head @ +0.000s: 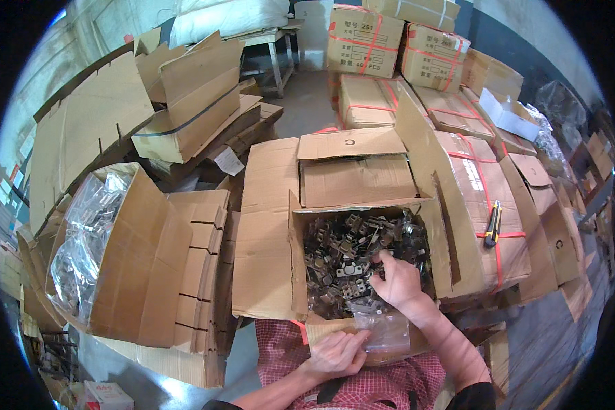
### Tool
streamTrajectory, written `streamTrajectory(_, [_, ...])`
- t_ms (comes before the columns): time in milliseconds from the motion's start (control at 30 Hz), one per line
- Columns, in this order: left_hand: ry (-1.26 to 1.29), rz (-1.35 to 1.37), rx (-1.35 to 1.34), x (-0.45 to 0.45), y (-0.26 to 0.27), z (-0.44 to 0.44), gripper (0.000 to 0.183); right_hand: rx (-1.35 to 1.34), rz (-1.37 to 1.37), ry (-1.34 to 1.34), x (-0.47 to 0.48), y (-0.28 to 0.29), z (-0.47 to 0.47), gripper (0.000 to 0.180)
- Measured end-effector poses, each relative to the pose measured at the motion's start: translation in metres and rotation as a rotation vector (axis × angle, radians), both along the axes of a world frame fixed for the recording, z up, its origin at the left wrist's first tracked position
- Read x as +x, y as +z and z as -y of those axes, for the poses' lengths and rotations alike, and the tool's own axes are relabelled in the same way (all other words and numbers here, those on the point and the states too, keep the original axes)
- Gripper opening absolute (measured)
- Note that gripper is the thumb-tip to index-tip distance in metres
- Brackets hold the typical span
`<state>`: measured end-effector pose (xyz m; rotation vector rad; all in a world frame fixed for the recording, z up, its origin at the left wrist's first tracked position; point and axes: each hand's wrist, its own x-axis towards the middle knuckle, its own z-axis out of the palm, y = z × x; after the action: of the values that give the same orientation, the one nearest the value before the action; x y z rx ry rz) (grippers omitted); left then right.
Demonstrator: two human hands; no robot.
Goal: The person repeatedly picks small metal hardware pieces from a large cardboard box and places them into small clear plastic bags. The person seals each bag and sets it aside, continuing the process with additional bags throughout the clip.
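Note:
An open cardboard box (268, 230) stands before me, full of small metal hardware pieces (333, 246) that look like hinge parts. My right hand (397, 279) reaches into the box, its fingertips among the pieces; whether it pinches one is hard to tell. At the box's near edge my left hand (338, 353) has its fingers curled on the left edge of a clear plastic bag (389, 330). The bag lies over the near flap, its upper end by the metal pieces.
To the left stands an open carton (133, 256) with plastic-wrapped metal parts (84, 251). A yellow and black utility knife (493, 224) lies on a strapped carton (471, 174) at right. More strapped cartons (364, 41) are stacked behind. Flattened cardboard (200, 277) leans beside the left carton.

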<state>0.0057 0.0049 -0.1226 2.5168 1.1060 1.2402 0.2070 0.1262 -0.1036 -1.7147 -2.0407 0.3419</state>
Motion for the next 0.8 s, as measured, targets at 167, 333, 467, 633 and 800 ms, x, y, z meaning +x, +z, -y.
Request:
streamTrajectory(167, [0.022,-0.041,-0.031,-0.002,0.002,0.004,0.044,0.058,-0.110,-0.133,0.008,0.029,0.024,0.029])
streamTrajectory(333, [0.013,0.005,-0.016,0.001,0.005,0.002,0.043,0.123,-0.363,-0.131,0.018,0.058,0.059,0.040])
streamTrajectory(467, [0.017,0.017,-0.059,0.003,0.011,0.003,0.043,0.099,-0.536,-0.078,0.024,0.068,0.094,0.043])
streamTrajectory(633, [0.052,0.094,-0.081,0.005,0.017,0.006,0.042,0.468,-0.172,0.002,0.038,0.066,0.113,0.038])
streamTrajectory(800, [0.076,0.127,-0.097,0.008,0.019,0.005,0.040,0.666,0.034,0.140,0.052,0.055,0.116,0.025])
